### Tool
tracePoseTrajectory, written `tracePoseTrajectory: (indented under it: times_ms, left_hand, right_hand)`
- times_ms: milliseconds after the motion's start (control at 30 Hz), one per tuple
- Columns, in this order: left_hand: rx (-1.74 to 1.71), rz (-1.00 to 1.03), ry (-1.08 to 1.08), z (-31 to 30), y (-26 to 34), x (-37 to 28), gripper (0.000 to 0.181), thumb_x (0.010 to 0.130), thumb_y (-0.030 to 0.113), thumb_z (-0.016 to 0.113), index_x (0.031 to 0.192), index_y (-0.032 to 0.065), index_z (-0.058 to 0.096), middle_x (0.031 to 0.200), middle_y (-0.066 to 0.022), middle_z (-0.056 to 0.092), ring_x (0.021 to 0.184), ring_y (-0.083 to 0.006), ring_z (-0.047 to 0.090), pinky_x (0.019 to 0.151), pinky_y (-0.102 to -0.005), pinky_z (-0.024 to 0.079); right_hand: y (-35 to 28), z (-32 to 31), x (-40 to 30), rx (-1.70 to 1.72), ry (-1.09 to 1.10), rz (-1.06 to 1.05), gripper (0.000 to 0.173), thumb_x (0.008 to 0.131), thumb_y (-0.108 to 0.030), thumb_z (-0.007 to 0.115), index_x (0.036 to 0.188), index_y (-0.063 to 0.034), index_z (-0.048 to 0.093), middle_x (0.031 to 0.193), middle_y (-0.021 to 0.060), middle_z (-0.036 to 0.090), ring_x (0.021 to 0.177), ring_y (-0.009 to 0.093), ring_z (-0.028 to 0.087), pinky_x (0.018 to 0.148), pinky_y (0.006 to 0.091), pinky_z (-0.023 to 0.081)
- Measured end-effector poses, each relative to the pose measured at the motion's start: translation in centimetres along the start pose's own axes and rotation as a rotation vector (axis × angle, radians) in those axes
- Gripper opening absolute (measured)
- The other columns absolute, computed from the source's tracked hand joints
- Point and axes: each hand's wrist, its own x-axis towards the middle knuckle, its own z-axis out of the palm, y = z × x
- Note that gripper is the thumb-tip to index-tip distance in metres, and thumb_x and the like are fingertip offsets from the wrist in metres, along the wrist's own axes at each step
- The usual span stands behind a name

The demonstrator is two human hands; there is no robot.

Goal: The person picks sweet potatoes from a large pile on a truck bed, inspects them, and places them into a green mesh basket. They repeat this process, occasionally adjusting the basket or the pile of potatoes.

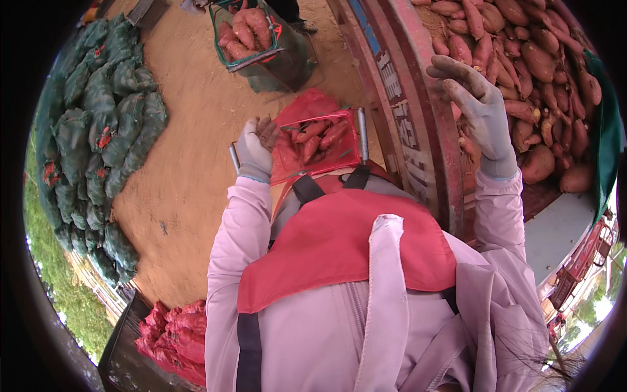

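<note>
My left hand (257, 149), in a pale glove soiled at the fingers, is beside the left edge of a red mesh bag (352, 142). Its fingers are loosely curled, and nothing shows in them. The bag's mouth stands wide on a frame with metal posts (362, 134), and several sweet potatoes (313, 142) lie inside. Over the inner edge of a red truck side panel (441, 147), my right hand (477, 112) is raised with its fingers apart and holding nothing. Beyond and below it spreads a heap of loose sweet potatoes (539, 63).
Filled green mesh sacks (93, 142) are stacked at left on the dirt ground (171, 206). A green mesh bag (279, 68) of large sweet potatoes stands ahead, near a person's shoe (306, 25). Red mesh sacks (179, 338) lie at lower left.
</note>
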Motion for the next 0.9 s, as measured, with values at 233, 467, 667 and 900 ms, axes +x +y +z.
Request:
tracePoseTrajectory:
  times_ms: [233, 467, 667, 900]
  left_hand:
    - [0.297, 0.746, -0.468, 19.9, 7.5, -3.8, 0.037, 0.098, 0.012, 0.057, 0.132, -0.0009, 0.052, 0.117, -0.0114, 0.064, 0.103, -0.0155, 0.062, 0.091, -0.0284, 0.051]
    - [0.936, 1.504, -0.703, 35.4, 6.4, -2.6, 0.028, 0.082, 0.016, 0.066, 0.108, 0.0074, 0.070, 0.090, -0.0099, 0.071, 0.081, -0.0303, 0.063, 0.089, -0.0406, 0.046]
    - [1.153, 1.606, -0.654, 36.6, 4.1, -0.7, 0.017, 0.082, 0.012, 0.067, 0.097, 0.0153, 0.074, 0.080, -0.0057, 0.067, 0.084, -0.0248, 0.063, 0.104, -0.0473, 0.038]
    - [1.172, 1.510, -0.700, 36.5, 4.1, -1.3, 0.024, 0.083, 0.005, 0.065, 0.104, 0.0132, 0.074, 0.089, -0.0033, 0.069, 0.091, -0.0221, 0.063, 0.110, -0.0497, 0.033]
  right_hand:
    - [4.9, -6.9, 3.2, 0.022, 0.470, 0.014, 0.028, 0.098, -0.015, 0.058, 0.123, -0.0017, 0.064, 0.106, 0.0047, 0.071, 0.092, 0.010, 0.065, 0.078, 0.0222, 0.051]
    - [18.5, -8.1, 7.0, -0.707, 0.270, 0.141, 0.056, 0.087, -0.026, 0.068, 0.133, -0.0001, 0.053, 0.121, 0.0199, 0.064, 0.111, 0.032, 0.063, 0.097, 0.0376, 0.049]
    - [22.8, -5.2, 13.7, -0.948, 0.411, 0.234, 0.076, 0.080, -0.046, 0.070, 0.136, -0.0011, 0.046, 0.126, 0.0208, 0.058, 0.117, 0.037, 0.055, 0.098, 0.0447, 0.043]
    - [27.9, -7.1, 20.4, -0.735, 0.453, 0.409, 0.084, 0.073, -0.056, 0.074, 0.134, -0.0052, 0.047, 0.126, 0.0177, 0.059, 0.115, 0.034, 0.059, 0.094, 0.0475, 0.047]
